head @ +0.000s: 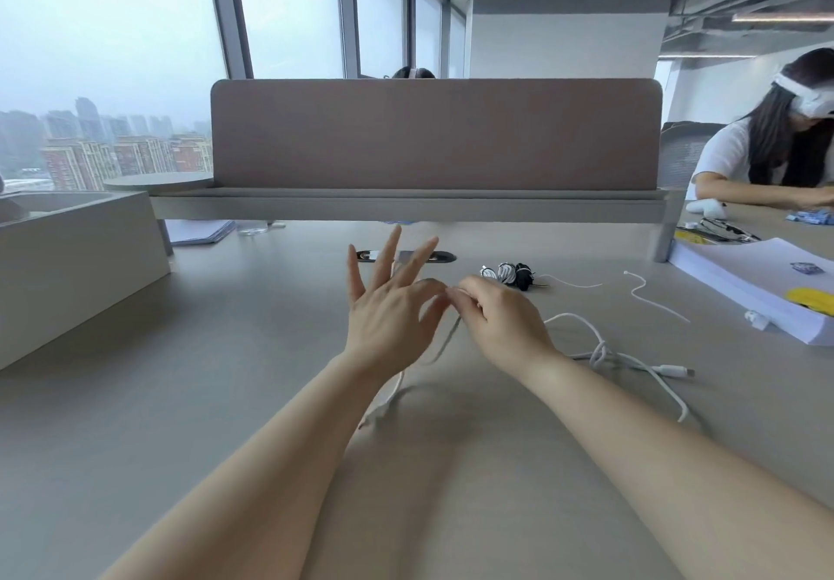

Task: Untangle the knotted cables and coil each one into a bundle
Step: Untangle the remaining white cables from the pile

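Observation:
A white cable [600,351] lies knotted on the grey desk [225,354], its plug end at the right. One strand rises from the desk to my hands. My right hand [501,318] pinches that strand with curled fingers, held above the desk. My left hand [388,304] is raised beside it, its fingers spread and straight, with thumb and forefinger meeting the right hand's fingertips at the cable. The strand hangs down under my left wrist to the desk. Behind my hands lie small coiled bundles [507,273], white and black.
A loose white cable [650,297] lies at the right. A stack of white paper [762,291] sits at the right edge. A brown partition [433,133] closes the far side, with a cable port [406,257] before it. Another person [776,160] works at the right.

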Available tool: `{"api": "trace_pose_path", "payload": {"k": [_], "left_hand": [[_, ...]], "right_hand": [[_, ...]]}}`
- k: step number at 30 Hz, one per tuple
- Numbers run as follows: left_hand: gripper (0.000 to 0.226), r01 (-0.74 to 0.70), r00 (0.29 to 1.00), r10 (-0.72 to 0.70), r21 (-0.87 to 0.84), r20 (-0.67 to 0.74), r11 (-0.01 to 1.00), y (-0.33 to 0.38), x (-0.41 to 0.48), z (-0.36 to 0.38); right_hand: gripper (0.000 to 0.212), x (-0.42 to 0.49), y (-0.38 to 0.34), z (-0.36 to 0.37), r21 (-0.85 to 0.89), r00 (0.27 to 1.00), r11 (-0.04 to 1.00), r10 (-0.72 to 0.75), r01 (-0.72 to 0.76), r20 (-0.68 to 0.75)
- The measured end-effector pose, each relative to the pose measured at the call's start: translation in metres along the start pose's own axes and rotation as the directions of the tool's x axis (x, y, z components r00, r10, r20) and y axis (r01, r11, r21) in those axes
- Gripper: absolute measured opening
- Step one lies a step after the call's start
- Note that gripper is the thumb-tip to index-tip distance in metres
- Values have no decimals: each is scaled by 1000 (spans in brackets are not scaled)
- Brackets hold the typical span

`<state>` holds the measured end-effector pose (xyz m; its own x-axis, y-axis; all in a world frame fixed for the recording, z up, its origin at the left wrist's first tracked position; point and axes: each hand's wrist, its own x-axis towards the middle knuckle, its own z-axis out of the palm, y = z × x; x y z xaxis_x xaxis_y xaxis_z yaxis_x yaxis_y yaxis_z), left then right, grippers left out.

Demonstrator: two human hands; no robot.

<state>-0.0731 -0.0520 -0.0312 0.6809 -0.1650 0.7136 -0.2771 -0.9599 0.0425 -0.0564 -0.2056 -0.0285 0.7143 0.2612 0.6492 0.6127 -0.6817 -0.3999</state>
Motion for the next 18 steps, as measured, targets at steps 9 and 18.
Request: {"api": "trace_pose_path", "payload": {"k": [9, 18], "left_hand": [[33, 477, 876, -478, -266, 66, 838, -26, 0, 8], [37, 211, 976, -220, -293, 5, 932, -3, 6, 0]], "right_hand": [[25, 2, 19, -2, -55, 990, 990, 134, -132, 40], [16, -1, 6, -5, 183, 992, 975, 121, -126, 37]]}}
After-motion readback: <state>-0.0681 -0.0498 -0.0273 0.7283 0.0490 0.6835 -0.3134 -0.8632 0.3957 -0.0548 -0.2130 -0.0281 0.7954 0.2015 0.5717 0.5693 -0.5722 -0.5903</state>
